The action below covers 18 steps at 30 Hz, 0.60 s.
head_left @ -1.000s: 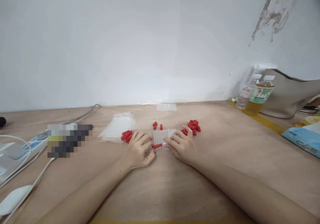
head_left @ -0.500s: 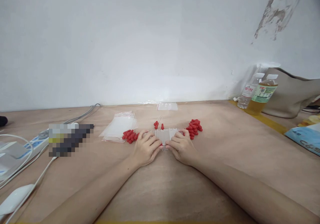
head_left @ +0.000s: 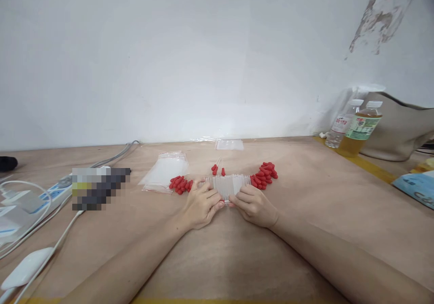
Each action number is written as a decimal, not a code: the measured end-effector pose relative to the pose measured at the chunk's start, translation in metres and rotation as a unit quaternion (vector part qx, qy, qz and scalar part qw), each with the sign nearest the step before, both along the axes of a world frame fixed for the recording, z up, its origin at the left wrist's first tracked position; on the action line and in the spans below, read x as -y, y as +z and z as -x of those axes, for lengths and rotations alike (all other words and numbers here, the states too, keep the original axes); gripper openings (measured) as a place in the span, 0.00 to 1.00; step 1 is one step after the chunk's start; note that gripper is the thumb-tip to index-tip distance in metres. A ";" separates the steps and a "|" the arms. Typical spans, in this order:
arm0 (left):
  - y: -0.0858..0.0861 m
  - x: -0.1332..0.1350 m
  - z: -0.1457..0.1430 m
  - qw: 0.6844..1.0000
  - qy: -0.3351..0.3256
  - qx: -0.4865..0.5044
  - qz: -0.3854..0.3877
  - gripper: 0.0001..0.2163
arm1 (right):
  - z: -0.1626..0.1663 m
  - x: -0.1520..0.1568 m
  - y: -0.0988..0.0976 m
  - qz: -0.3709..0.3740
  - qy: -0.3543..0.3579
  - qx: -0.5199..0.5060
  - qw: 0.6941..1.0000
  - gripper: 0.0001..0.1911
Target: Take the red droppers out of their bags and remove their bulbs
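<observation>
Clear thin tubes (head_left: 225, 186) lie side by side in a row between my hands. My left hand (head_left: 203, 204) is closed at the row's near left, with a small bit of red, likely a rubber bulb, showing at its thumb and fingertips. Opposite it, my right hand (head_left: 254, 204) is closed with its fingertips pinched at the near end of a clear tube; its fingers cover much of the grip. A pile of red rubber bulbs (head_left: 179, 184) lies beside my left hand, and another red bulb pile (head_left: 266, 175) beyond my right. A few droppers with red bulbs (head_left: 214, 169) lie behind the row.
Clear zip bags (head_left: 166, 170) are stacked at the left, and a single bag (head_left: 229, 145) lies by the wall. Power strip (head_left: 56, 191) and cables occupy the far left. Two bottles (head_left: 361, 130), a grey bag (head_left: 393, 137) and a blue packet (head_left: 417, 186) stand at the right.
The view has shifted slightly. My right hand's fingers have curled in and drawn back from the right bulb pile, uncovering more of the tubes. The left hand stays nearly in place.
</observation>
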<state>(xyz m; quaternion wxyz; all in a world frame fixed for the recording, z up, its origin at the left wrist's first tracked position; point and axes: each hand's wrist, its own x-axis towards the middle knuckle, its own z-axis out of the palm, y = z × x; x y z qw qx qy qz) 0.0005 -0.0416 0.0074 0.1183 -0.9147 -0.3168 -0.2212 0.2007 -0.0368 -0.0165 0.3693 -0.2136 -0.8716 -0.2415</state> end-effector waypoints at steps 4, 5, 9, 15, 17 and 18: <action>0.000 0.005 0.001 0.999 -0.001 0.023 0.031 0.12 | -0.002 0.002 0.003 -0.053 0.006 0.024 0.998 0.09; 0.001 0.006 0.001 0.999 0.000 0.029 0.041 0.13 | -0.002 0.003 0.004 -0.065 0.007 0.033 0.997 0.09; 0.002 0.008 0.000 0.995 0.000 0.047 0.083 0.15 | -0.003 0.005 0.009 -0.101 0.012 0.058 0.993 0.09; 0.000 0.004 0.004 0.999 0.004 0.027 0.030 0.12 | -0.001 0.005 0.006 0.021 -0.028 0.005 0.999 0.09; -0.001 0.002 0.003 0.999 0.003 0.028 -0.024 0.08 | 0.000 0.006 0.006 0.083 -0.047 -0.023 0.995 0.11; -0.002 0.000 0.002 0.998 -0.001 0.026 -0.052 0.08 | 0.001 0.007 0.006 0.111 -0.051 -0.030 0.992 0.12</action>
